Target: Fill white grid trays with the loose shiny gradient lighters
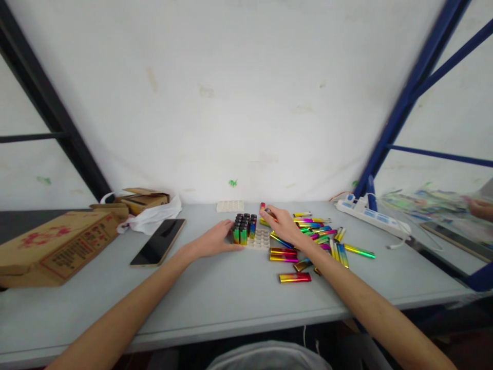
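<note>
A white tray with rows of round holes [262,239] lies on the grey table. Upright lighters [240,235] with black tops and shiny, colour-graded bodies fill its left part; open holes show on the right. My left hand [215,237] grips the tray's left end, thumb along the front edge and fingers behind. Just beyond the tray's right side, my right hand [283,223] is closed with its fingertips pinched on a lighter [262,206], whose red end sticks up; the fingers hide most of it. Many loose lighters [295,277] lie scattered under and around my right forearm.
Another white tray [230,206] sits against the wall. On the left are a phone [158,242], a white plastic bag [156,218] and cardboard boxes [57,244]. A power strip [373,218] lies at right, near blue frame bars. Another person's hand [481,209] shows at the far right.
</note>
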{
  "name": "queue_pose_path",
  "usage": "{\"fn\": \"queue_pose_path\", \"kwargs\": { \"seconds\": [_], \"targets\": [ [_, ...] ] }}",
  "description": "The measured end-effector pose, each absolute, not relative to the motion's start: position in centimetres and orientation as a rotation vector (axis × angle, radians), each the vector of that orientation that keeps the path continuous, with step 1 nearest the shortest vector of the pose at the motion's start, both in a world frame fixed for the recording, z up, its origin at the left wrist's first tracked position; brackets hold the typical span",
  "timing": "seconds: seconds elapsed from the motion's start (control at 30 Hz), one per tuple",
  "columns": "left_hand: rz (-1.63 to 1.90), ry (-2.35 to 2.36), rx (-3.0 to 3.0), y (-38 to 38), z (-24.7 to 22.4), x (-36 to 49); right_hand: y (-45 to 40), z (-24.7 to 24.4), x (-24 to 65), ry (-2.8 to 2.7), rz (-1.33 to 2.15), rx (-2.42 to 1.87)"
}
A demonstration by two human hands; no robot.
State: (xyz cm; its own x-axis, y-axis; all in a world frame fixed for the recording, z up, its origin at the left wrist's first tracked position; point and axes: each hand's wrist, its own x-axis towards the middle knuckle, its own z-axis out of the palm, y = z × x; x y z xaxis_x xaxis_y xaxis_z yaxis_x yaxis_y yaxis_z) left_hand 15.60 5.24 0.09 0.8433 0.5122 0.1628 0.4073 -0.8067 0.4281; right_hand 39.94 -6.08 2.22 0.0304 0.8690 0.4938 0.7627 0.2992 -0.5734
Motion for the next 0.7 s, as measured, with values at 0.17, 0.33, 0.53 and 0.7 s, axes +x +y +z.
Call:
{"fn": "queue_pose_path", "kwargs": {
  "seconds": [0.17, 0.33, 0.53, 0.7],
  "targets": [
    [0.387, 0.669, 2.637, 4.81, 0.62, 15.68, -6.71, 2.92, 40.34, -2.087, 0.015, -1.338],
    [0.414, 0.654, 2.608, 4.81, 0.51, 15.66, -6.79, 3.23, 40.13, -2.108, -0.137, -1.410],
    [0.397, 0.660, 2.639, 5.00, 0.30, 15.62, -7.20, 3.34, 39.70, -2.171, 0.196, -1.486],
    [0.418, 0.654, 2.641, 5.09, 0.17, 15.65, -6.95, 2.63, 39.51, -2.117, 0.198, -1.458]
  ]
}}
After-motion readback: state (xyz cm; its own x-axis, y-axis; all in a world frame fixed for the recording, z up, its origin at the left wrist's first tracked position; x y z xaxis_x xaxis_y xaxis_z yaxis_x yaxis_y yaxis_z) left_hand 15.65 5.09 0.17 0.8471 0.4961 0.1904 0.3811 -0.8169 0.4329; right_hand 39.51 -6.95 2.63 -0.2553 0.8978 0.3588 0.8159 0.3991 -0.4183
